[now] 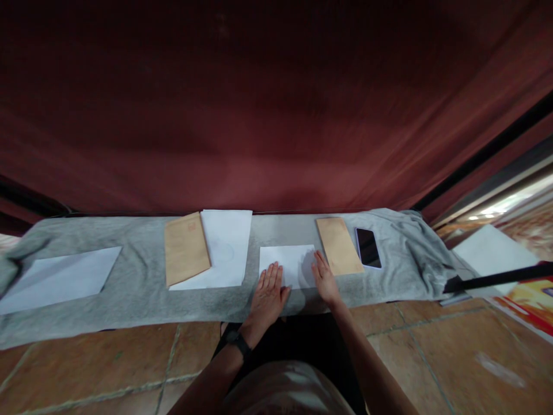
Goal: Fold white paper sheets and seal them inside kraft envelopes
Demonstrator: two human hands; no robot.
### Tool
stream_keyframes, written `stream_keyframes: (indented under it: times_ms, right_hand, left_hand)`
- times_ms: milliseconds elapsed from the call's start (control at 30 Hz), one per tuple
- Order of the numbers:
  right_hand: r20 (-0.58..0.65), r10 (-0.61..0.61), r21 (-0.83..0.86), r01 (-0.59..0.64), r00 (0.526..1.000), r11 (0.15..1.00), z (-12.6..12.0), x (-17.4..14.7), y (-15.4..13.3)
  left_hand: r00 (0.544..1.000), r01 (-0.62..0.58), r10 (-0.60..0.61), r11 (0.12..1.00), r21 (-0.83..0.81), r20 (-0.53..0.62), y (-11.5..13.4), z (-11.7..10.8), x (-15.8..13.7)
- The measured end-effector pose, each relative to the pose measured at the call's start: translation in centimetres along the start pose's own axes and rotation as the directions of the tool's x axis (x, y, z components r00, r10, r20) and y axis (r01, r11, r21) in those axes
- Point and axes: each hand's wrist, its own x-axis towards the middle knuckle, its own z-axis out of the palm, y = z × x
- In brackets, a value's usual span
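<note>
A white sheet of paper (298,262), seemingly folded, lies flat in front of me on the grey cloth. My left hand (268,291) rests flat on its lower left part, fingers stretched out and holding nothing. At the right edge of the paper, my right hand (324,279) lies with its fingers extended, touching that edge. Just beyond my right hand is a brown envelope (340,245). On the left side, another brown envelope (185,248) partly covers a stack of white paper (227,242).
A smartphone (368,248) lies right of the right envelope. More white paper (64,274) is at the far left of the cloth-covered surface (142,311). Behind it hangs a dark red curtain (276,144). A black bar (501,276) crosses at right, near a white sheet (496,251).
</note>
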Motion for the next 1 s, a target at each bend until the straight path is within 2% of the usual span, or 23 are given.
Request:
stream_keyframes:
  times_ms: [167, 333, 433, 533, 633, 733, 867, 1000]
  right_hand:
    - [-0.012, 0.051, 0.086, -0.050, 0.999, 0.995, 0.0, 0.6, 0.6]
    - [-0.052, 0.025, 0.042, -0.022, 0.998, 0.999, 0.0, 0.7, 0.3]
    - [-0.041, -0.074, -0.042, 0.072, 0.996, 0.996, 0.4, 0.1, -0.7]
    - [0.060, -0.239, -0.161, 0.245, 0.969, 0.956, 1.4, -1.1, -2.0]
    - [0.155, -0.297, -0.293, 0.331, 0.942, 0.897, 2.4, -2.2, -3.1]
    - [0.193, -0.271, -0.387, 0.327, 0.943, 0.862, 2.8, -2.7, -3.8]
    - [0.207, -0.264, -0.412, 0.329, 0.942, 0.850, 2.5, -2.7, -4.0]
    - [0.186, -0.251, -0.436, 0.309, 0.950, 0.845, 2.5, -2.7, -3.8]
  left_hand:
    - [1.000, 0.003, -0.003, 1.000, -0.011, 0.002, 0.0, 0.0, 0.0]
    - [1.000, 0.002, -0.002, 1.000, -0.016, 0.005, 0.0, -0.1, -0.1]
    - [1.000, 0.006, -0.005, 1.000, -0.005, 0.021, 0.0, -0.1, 0.0]
    - [0.999, 0.020, -0.020, 1.000, 0.001, 0.040, 0.3, -0.1, 0.1]
    - [0.998, 0.034, -0.035, 0.999, 0.013, 0.044, 0.6, -0.2, 0.4]
    - [0.998, -0.034, 0.033, 0.999, 0.008, 0.055, 1.0, -0.3, 0.9]
    - [0.980, -0.180, 0.182, 0.983, -0.037, 0.076, 1.0, 0.0, 1.6]
    - [0.965, -0.237, 0.242, 0.970, -0.058, 0.098, 0.0, -0.1, 1.8]
